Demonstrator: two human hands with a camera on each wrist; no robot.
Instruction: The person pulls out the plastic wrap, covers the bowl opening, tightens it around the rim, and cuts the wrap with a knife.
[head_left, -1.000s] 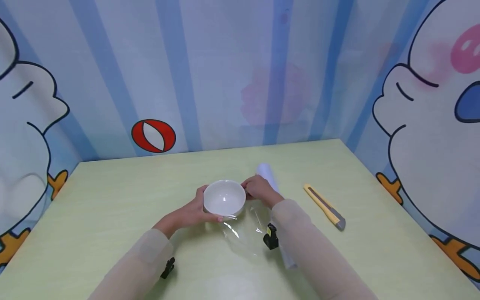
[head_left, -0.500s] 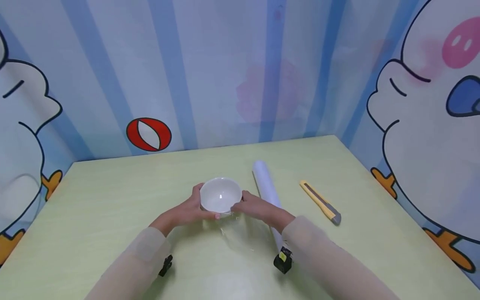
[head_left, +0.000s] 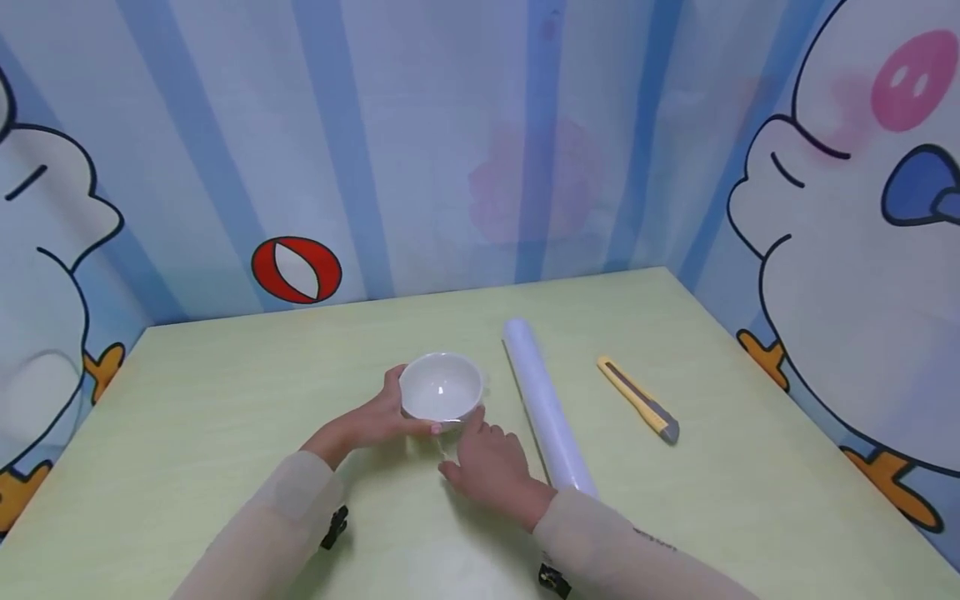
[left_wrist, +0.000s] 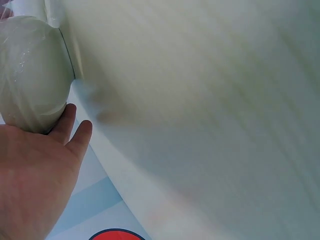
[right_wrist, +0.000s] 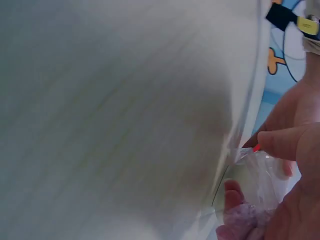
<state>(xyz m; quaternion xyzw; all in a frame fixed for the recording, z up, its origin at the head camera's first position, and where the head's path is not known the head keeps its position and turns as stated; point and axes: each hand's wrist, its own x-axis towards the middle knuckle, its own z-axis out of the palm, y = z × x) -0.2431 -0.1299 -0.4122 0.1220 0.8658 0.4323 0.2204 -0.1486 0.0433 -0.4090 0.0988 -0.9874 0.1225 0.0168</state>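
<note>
A white bowl (head_left: 441,385) is held above the table, clear plastic film (right_wrist: 262,175) wrapped about it; in the left wrist view the film clings in creases to the bowl's (left_wrist: 37,75) underside. My left hand (head_left: 375,417) grips the bowl from the left, thumb at the near rim and fingers around the far side. At the bowl's near right side is my right hand (head_left: 491,462), its index finger touching near the rim and its thumb spread apart below. The right wrist view shows film lying over those fingers, with no clear pinch.
A long pale roll of film (head_left: 543,400) lies to the right of the bowl, close to my right wrist. Farther right lies a yellow and grey utility knife (head_left: 641,402). The pale green table (head_left: 247,375) ends against a striped backdrop (head_left: 427,167).
My right hand has come from the bowl's right side round to its near right, taking the loose film toward the bowl. The left hand keeps its grip; the view has shifted slightly.
</note>
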